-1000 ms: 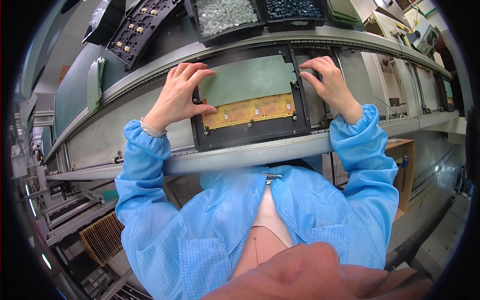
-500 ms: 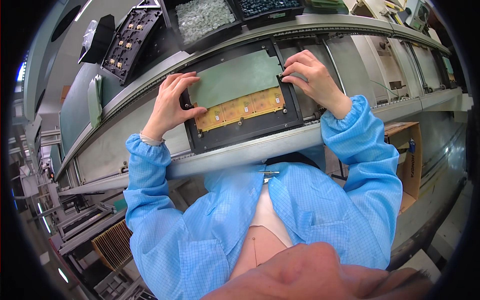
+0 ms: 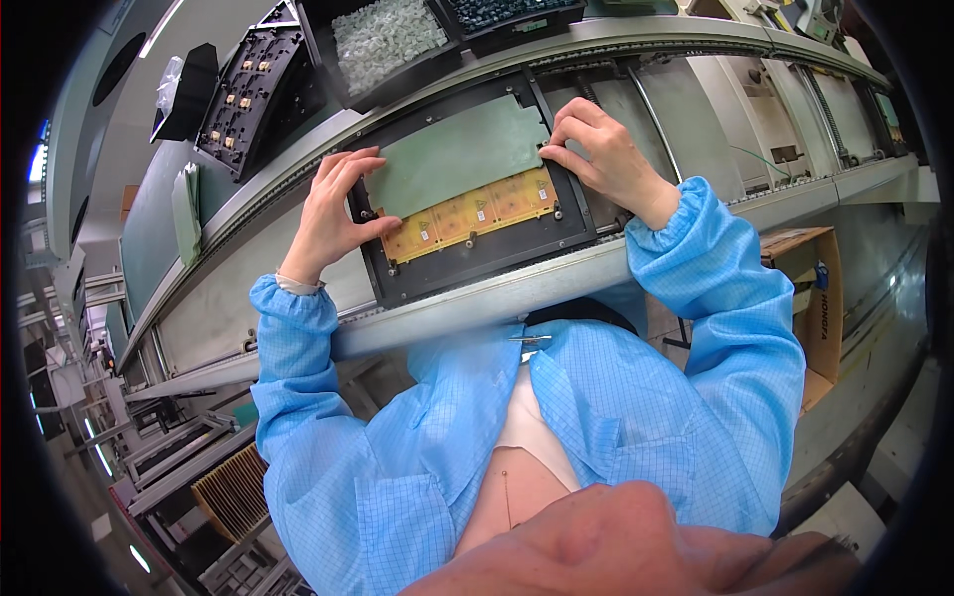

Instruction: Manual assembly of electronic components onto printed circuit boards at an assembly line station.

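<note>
A green sheet lies over the upper part of a yellow circuit board panel, which sits in a black carrier frame. My left hand rests at the sheet's left end. Its thumb lies by the lower left corner and its fingers reach the upper left edge, spread apart. At the sheet's right edge, the thumb and forefinger of my right hand are pinched together beside the carrier's rim. What lies between those fingertips is hidden. Small metal posts stand along the carrier's lower side.
The carrier lies across conveyor rails. Beyond are a bin of white parts, a bin of dark parts and a black fixture plate. More green sheets stand at the left. A cardboard box is at the right.
The view has shifted slightly. My right hand's fingertips have come closer to the sheet's right edge, while my left hand keeps its place at the left end.
</note>
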Demonstrator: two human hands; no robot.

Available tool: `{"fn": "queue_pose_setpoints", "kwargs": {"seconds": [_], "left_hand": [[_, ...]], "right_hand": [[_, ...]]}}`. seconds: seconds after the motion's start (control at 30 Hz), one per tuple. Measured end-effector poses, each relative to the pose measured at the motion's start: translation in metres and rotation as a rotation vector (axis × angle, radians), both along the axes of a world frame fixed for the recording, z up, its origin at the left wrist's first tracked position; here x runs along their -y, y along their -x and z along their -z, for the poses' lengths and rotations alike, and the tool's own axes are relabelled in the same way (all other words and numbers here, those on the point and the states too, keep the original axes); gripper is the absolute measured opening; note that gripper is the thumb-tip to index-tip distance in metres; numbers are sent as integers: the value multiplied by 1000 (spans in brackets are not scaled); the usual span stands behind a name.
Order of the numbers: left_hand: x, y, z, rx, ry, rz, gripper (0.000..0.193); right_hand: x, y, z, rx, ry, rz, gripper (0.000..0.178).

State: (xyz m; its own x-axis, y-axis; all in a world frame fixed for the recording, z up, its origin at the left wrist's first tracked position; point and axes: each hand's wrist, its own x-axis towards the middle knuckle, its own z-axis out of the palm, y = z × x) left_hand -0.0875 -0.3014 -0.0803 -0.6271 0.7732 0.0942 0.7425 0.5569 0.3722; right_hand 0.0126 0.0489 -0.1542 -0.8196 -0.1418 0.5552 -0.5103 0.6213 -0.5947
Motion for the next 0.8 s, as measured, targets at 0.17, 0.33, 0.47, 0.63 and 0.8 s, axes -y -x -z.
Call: {"fn": "queue_pose_setpoints", "kwargs": {"seconds": [0.17,0.33,0.47,0.63,0.8], "left_hand": [[2,0,2,14,-29,-4,69],[3,5,7,-33,6,25,66],[10,-3,10,-157,-153,0,55],[43,-19,52,628,-633,-610,32],[20,-33,51,824,-788,-562,35]], "right_hand": [[4,-3,0,21,-9,39,16],[-2,-6,-4,135,90,14,13],[-17,-19,-22,56,62,74,10],[-31,-41,-37,146,53,160,11],[-2,-52,-49,178,48,36,10]]}}
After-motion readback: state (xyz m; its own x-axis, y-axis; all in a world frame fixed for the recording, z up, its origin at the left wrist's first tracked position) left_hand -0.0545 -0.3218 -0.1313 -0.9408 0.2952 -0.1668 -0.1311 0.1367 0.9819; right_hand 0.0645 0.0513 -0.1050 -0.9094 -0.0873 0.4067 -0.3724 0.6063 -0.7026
